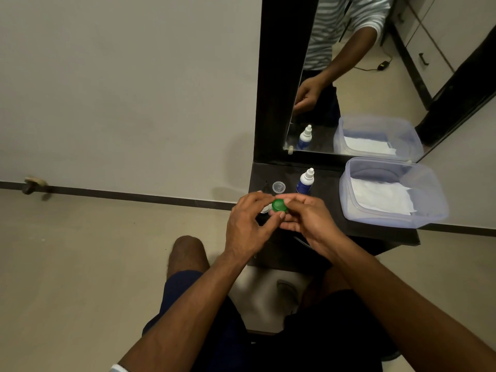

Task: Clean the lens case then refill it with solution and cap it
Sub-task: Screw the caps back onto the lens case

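Note:
A round green cap [279, 205] of the lens case sits between both hands above the dark shelf [332, 232]. My left hand [249, 224] pinches it from the left, thumb underneath, with a white part of the lens case [265, 209] showing below its fingers. My right hand [306, 218] grips the green cap from the right with thumb and fingers. Behind the hands stands the solution bottle [305, 181], white with a blue label and no cap on its nozzle. A small clear cap [278, 187] lies to its left.
A clear plastic tub [429, 208] holding white tissue sits at the shelf's right end. A mirror [375, 76] in a dark frame stands behind the shelf and reflects the bottle, the tub and a hand. Beige floor and my knees lie below.

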